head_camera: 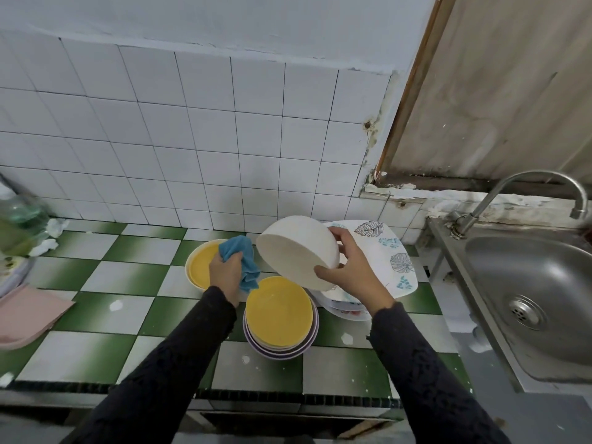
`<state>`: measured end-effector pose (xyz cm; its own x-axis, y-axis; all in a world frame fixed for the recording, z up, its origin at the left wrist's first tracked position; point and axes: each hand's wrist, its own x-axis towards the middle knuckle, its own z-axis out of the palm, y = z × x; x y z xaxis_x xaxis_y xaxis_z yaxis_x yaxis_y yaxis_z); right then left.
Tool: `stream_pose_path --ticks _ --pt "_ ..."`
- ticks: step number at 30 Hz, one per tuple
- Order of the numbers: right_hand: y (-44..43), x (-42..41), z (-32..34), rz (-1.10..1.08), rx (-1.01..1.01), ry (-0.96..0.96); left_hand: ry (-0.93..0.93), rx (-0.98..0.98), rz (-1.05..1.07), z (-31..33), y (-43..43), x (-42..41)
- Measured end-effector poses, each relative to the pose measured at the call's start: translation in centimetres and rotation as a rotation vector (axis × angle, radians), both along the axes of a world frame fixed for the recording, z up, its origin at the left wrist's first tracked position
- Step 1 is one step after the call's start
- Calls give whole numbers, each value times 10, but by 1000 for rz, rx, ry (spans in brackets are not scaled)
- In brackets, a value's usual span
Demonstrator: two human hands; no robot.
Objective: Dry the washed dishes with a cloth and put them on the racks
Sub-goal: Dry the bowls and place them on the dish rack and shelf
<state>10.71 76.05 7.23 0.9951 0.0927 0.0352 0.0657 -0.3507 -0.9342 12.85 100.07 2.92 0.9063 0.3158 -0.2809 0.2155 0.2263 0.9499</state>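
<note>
Head view | white bowl (pixel 294 251) held tilted above surface (pixel 96 315), rim gripped by right hand (pixel 349 270) | blue cloth (pixel 240 251) bunched in left hand (pixel 224 270) | bowl judged light, rigid, probably wet-slick; two-point rim hold advised

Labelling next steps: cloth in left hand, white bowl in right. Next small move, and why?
Probably bring the left hand with the blue cloth onto the white bowl and wipe: the right hand holds it lifted and tilted, cloth bunched just beside it.
</note>
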Motion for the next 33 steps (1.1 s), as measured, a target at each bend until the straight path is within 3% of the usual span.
stream_pose_path --ticks 4,8,13,17,21,23,26,31,33 --pt "5 4 -4 -26 97 20 -17 34 83 7 -6 -8" --pt "17 3 -13 -96 551 245 -182 198 203 19 -24 -23" --pt "31 3 -26 -102 937 480 -446 432 191 25 -49 -31" --pt "40 3 -32 -125 1102 641 -559 883 -35 4 -52 -21" --pt "35 3 -36 -71 1105 551 -391 1364 -489 -2 -51 -16" --pt "29 4 -41 -29 1085 493 -301 1434 -684 -1 -53 -17" --pt "32 6 -39 -26 1123 493 -194 1205 -805 10 -66 -19" --pt "33 8 -28 135 1261 670 -136 257 -673 36 -88 -24" --pt "30 12 -26 96 1260 698 -160 195 -694 38 -90 -29"
